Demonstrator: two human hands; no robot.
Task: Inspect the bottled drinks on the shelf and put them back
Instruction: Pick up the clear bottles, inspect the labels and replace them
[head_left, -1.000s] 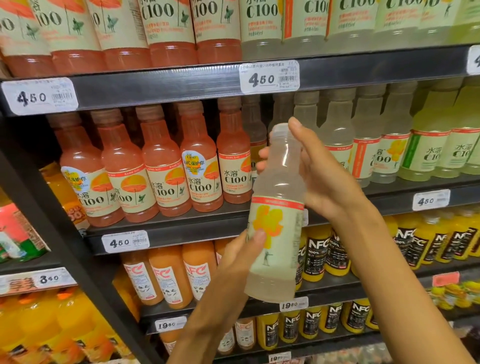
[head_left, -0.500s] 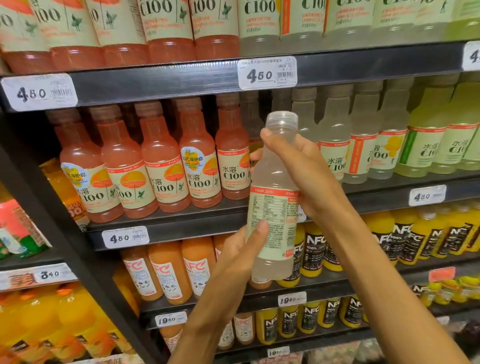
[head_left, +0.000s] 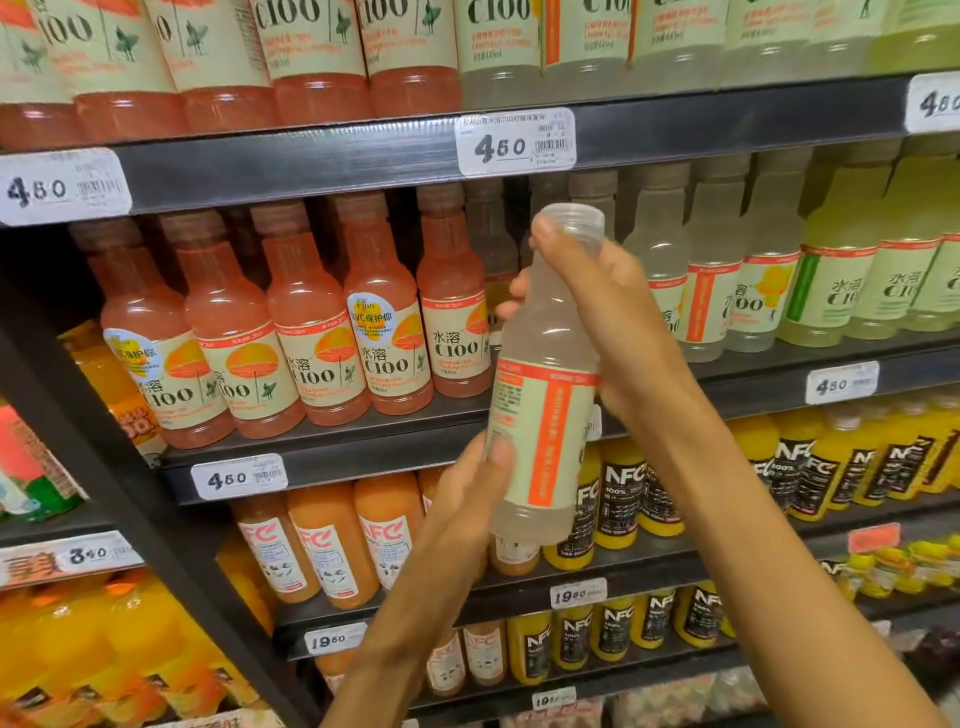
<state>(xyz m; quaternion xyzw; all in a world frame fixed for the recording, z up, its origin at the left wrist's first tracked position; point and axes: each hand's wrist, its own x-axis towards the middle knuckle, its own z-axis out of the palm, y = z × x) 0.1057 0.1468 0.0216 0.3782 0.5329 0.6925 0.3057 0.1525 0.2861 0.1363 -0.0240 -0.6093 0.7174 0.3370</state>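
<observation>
Bottle upright between grips; right hand clasps neck; left hand pinches label.

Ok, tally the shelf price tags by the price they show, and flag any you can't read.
450 tags: 4
1950 tags: 3
340 tag: 1
Unreadable tags (one cut by the frame edge, one mostly behind the held bottle, one blurred orange): 3
Total: 11

Both hands hold a pale bottle before the shelf: right hand grips its neck, left hand its base.
</observation>
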